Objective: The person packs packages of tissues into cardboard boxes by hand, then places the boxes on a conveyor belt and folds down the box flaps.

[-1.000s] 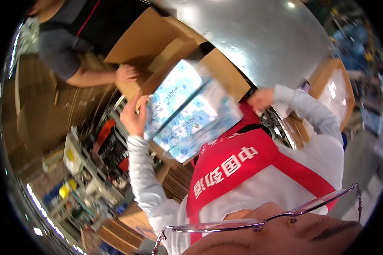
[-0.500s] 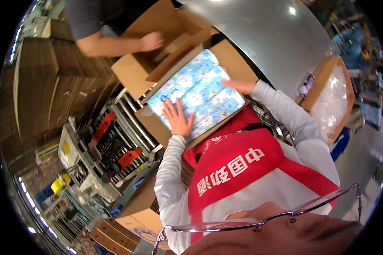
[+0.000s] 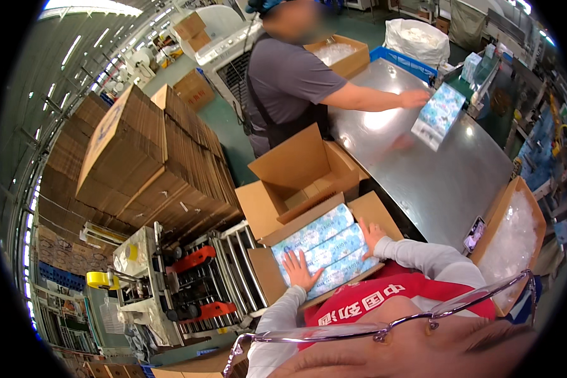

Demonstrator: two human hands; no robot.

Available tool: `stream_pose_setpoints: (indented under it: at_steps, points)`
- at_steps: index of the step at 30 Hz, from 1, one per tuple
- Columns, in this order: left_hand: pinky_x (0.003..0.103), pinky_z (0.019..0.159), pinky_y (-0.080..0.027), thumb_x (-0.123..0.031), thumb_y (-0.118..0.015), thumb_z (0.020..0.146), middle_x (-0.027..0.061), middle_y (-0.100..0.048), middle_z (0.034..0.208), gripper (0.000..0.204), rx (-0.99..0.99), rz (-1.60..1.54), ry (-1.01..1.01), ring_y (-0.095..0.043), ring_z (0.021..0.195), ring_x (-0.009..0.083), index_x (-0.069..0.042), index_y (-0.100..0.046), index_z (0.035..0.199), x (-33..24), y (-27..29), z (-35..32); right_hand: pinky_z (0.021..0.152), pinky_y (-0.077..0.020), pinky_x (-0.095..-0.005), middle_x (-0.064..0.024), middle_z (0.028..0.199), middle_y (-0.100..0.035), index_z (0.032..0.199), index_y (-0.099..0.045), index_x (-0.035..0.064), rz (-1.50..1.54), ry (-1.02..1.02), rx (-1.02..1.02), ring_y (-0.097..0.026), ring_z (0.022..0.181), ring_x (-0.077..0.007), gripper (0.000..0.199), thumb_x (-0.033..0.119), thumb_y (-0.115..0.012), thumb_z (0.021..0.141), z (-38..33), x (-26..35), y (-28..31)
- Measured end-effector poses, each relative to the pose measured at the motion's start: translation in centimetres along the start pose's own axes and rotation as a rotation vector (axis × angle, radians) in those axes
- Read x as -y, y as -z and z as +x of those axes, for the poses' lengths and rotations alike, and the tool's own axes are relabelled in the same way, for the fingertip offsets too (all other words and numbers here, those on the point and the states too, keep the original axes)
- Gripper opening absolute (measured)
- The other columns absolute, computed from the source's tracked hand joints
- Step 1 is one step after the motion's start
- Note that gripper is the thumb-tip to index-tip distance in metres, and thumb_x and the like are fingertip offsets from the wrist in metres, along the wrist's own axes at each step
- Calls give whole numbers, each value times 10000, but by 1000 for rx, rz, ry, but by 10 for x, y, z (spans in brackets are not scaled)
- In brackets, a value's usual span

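Note:
An open cardboard box (image 3: 266, 272) stands right in front of me, filled with blue floral soft packs (image 3: 326, 247) lying side by side in rows. My left hand (image 3: 300, 271) rests flat on the packs at the near left, fingers spread. At the right end of the rows, my right hand (image 3: 373, 238) touches the packs' edge with its fingers stretched out. Neither hand grips anything. Beyond, a second open cardboard box (image 3: 295, 173) abuts the filled one; the part of its inside that shows holds no packs.
Across the metal table (image 3: 435, 183), a co-worker's hand (image 3: 414, 99) touches another blue floral pack (image 3: 441, 113). A roller conveyor (image 3: 236, 261) with a taping machine (image 3: 142, 268) lies left, before stacked flat cartons (image 3: 157, 164). A phone (image 3: 475, 233) sits beside a box of clear plastic (image 3: 513, 233).
My view has lifted, showing more of the room. The co-worker's arm has gone from the empty box to a pack on the table. Both my hands stay on the packs.

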State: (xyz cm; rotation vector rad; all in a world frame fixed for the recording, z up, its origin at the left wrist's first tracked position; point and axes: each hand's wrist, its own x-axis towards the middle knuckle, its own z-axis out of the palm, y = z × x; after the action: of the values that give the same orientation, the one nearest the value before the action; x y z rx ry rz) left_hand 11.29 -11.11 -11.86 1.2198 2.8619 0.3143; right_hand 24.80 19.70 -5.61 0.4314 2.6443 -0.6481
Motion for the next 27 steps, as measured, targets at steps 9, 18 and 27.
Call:
stream_pose_setpoints:
  at_steps: [9, 18, 27]
  points:
    - [661, 1153, -62, -569, -639, 848, 309, -249, 1548, 858, -46, -156, -10, -121, 1462, 504, -39, -375, 1469, 10, -14, 16, 1193, -111, -576, -227, 1587, -249, 1497, -333, -12, -331, 339, -485, -159, 1492, -397, 908, 683, -432, 921, 55, -19, -72]
    - [430, 1034, -468, -406, -819, 779, 228, -568, 1355, 945, 128, -708, 835, -559, 1244, 327, 80, -357, 1445, 62, 142, -64, 922, -514, -467, -260, 1192, -642, 1321, -506, -9, 416, -467, -223, -629, 1087, -415, 860, 616, -706, 764, 11, -113, -24]
    - [622, 1183, -116, -511, -770, 680, 248, -426, 1475, 1036, 684, 21, -286, -255, 1460, 392, -121, -321, 1528, 14, 70, -33, 965, -470, -444, -329, 1114, -623, 1565, -25, 36, 178, 66, 350, -600, 1080, -472, 1169, 759, -554, 814, 69, 37, 0]
